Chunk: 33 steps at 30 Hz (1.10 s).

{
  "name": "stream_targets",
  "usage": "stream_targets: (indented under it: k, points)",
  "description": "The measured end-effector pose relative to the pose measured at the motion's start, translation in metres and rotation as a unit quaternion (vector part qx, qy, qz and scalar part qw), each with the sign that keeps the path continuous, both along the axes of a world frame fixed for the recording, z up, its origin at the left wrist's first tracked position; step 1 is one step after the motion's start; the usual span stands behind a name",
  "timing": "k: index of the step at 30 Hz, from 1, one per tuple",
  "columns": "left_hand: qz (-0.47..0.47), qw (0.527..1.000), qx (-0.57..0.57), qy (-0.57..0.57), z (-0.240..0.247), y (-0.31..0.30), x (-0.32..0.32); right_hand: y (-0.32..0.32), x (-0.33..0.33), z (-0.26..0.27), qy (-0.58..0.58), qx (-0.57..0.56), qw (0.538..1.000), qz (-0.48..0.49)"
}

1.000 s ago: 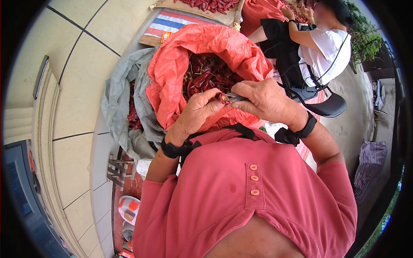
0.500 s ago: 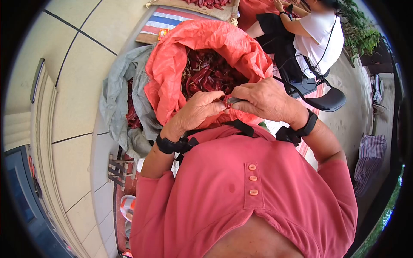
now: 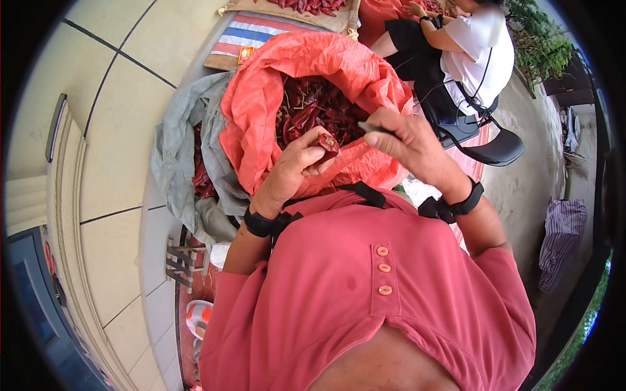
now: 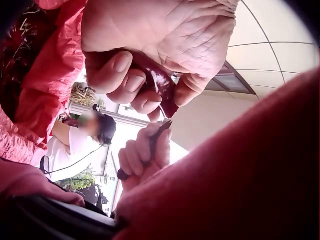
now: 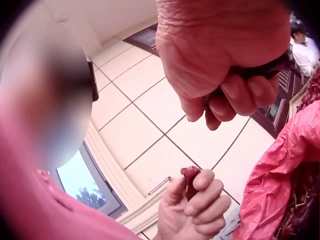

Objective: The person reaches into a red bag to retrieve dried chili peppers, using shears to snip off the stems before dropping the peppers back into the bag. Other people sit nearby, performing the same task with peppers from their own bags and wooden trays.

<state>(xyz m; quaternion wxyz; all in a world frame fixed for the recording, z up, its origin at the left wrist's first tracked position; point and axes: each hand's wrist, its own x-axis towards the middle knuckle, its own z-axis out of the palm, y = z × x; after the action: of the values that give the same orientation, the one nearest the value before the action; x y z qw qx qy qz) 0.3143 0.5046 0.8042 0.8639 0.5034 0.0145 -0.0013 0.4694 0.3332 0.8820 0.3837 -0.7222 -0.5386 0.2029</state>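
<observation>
My left hand [image 3: 293, 163] holds a dark red chili pepper [image 3: 328, 146] over the near rim of an orange-red sack [image 3: 251, 137]. The pepper's pale end sticks up past the thumb. In the left wrist view the fingers curl along the glossy pepper [image 4: 156, 82]. To its right, my right hand [image 3: 417, 146] grips a small knife [image 3: 376, 129], apart from the pepper. The knife's dark pointed tip [image 4: 162, 129] shows beyond the thumb in the left wrist view; the palm and fingers hide much of its handle. Many red chilies [image 3: 306, 117] with dry stalks lie inside the sack.
A grey sack [image 3: 179, 130] with more chilies stands against the left side. Farther off, a person in a white shirt [image 3: 479, 49] sits by a black chair [image 3: 492, 153]. Chilies [image 3: 306, 5] lie on a mat at the top. A small wooden stool [image 3: 182, 264] stands lower left.
My hands have come apart: the right one has drawn the knife up and right, away from the pepper. The left still holds the pepper, its pale end now exposed.
</observation>
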Motion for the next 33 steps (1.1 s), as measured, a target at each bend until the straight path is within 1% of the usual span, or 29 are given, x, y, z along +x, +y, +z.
stream_targets:
  k: [2,3,5,7,11,14,17,20,22,23,25,28,29,30,31,32,33]
  points:
    - [0.029,0.999,0.031,0.033,0.005,0.001,-0.001,0.002,-0.009,0.007,-0.080,-0.042,0.996,0.013]
    - [0.031,0.998,0.045,0.023,0.007,0.001,-0.002,0.003,-0.012,0.011,-0.118,-0.064,0.991,0.020]
    - [0.036,0.997,0.073,0.003,0.011,0.001,-0.005,0.006,-0.013,0.011,-0.120,-0.053,0.991,0.026]
    - [0.064,0.990,0.120,-0.022,0.012,-0.003,-0.005,0.008,-0.012,0.011,-0.126,-0.048,0.990,0.037]
    - [0.100,0.967,0.221,-0.073,0.002,-0.001,-0.008,0.010,-0.015,0.017,-0.162,-0.065,0.983,0.050]
    - [0.114,0.949,0.278,-0.089,0.003,-0.001,-0.009,0.012,-0.017,0.021,-0.201,-0.084,0.974,0.054]
    - [0.116,0.950,0.282,-0.067,0.004,-0.001,-0.011,0.013,-0.020,0.024,-0.235,-0.094,0.965,0.062]
    - [0.122,0.938,0.318,-0.072,0.003,-0.003,-0.011,0.014,-0.022,0.026,-0.247,-0.121,0.959,0.066]
    - [0.094,0.943,0.314,-0.046,0.000,-0.003,-0.010,0.014,-0.024,0.025,-0.241,-0.134,0.959,0.063]
    - [0.080,0.946,0.312,-0.033,-0.001,-0.002,-0.009,0.013,-0.024,0.024,-0.224,-0.139,0.963,0.060]
    - [0.088,0.951,0.295,-0.041,-0.001,-0.006,-0.007,0.012,-0.023,0.019,-0.191,-0.148,0.969,0.054]
    - [0.090,0.948,0.300,-0.053,-0.002,-0.009,-0.005,0.007,-0.020,0.000,-0.103,-0.086,0.990,0.051]
    - [0.088,0.946,0.307,-0.057,-0.002,-0.010,-0.004,0.007,-0.020,-0.009,-0.052,-0.039,0.997,0.033]
    - [0.054,0.908,0.409,-0.071,-0.012,-0.013,-0.003,0.007,-0.021,-0.019,-0.001,0.007,1.000,0.014]
    - [0.020,0.859,0.505,-0.085,-0.029,-0.016,-0.001,0.010,-0.023,-0.018,0.050,0.053,0.997,-0.006]
    - [-0.014,0.799,0.594,-0.098,-0.042,-0.019,-0.001,0.011,-0.015,-0.002,0.192,0.050,0.978,-0.060]
    - [-0.002,0.858,0.509,-0.062,-0.042,-0.025,-0.008,0.013,-0.008,0.030,0.330,0.044,0.936,-0.113]
